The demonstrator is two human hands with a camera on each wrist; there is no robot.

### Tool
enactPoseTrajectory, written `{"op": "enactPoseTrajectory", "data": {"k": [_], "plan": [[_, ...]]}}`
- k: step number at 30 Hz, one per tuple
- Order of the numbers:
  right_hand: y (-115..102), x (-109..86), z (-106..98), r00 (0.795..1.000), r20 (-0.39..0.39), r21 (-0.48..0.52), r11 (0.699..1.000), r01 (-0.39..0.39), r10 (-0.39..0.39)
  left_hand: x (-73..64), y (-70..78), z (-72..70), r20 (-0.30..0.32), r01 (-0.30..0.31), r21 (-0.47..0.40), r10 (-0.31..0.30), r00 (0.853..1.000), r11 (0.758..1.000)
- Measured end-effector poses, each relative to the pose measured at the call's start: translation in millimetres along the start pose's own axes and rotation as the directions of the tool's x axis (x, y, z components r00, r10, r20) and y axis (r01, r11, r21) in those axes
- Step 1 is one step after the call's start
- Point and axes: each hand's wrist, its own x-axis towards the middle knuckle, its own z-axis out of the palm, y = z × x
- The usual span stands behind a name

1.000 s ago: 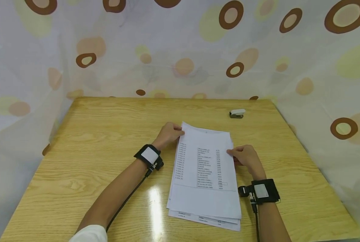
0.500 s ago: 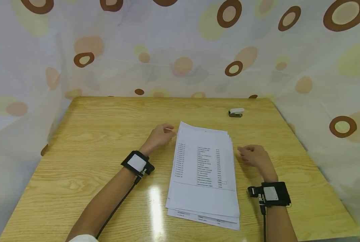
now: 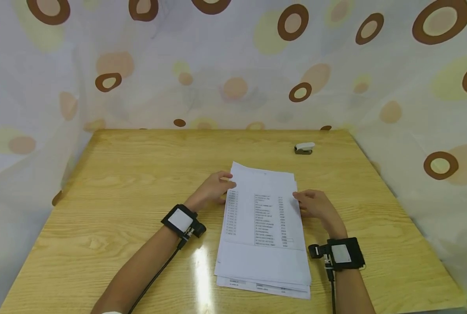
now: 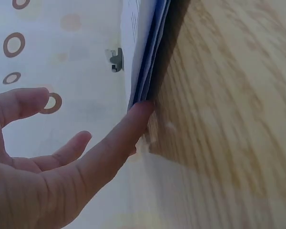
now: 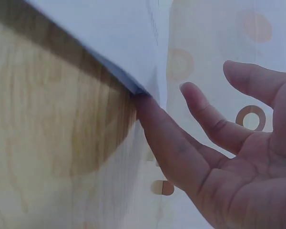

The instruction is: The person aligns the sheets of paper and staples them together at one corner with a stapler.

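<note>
A stack of printed paper sheets [image 3: 262, 261] lies on the table in the head view, its edges slightly uneven. At its upper left edge is my left hand [image 3: 213, 187]; in the left wrist view one fingertip [image 4: 142, 109] touches the sides of the sheets, while the other fingers stay apart from them. On the right edge, my right hand [image 3: 315, 205] reaches in the same way. The right wrist view shows one fingertip [image 5: 145, 102] against the paper's side, with thumb and another finger loosely extended. Neither hand pinches the sheets.
A small white and dark stapler [image 3: 304, 148] sits near the table's back edge, right of the stack. The wooden table [image 3: 131, 165] is enclosed by a patterned curtain [image 3: 233, 65]. Each wrist wears a black strap with a cable.
Both hands held the stack's edges a second ago, then drew apart from it to either side. Now they have come back inward to touch its edges. The stack has hardly moved.
</note>
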Motion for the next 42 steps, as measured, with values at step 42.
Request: {"op": "enactPoseTrajectory", "data": {"k": [42], "plan": [[-2,1.6,7,0.999,0.026,-0.041,0.998,0.038,-0.037,-8.1,17.3,14.1,-0.251,-0.229,0.166,0.266,0.931,0.959]]}}
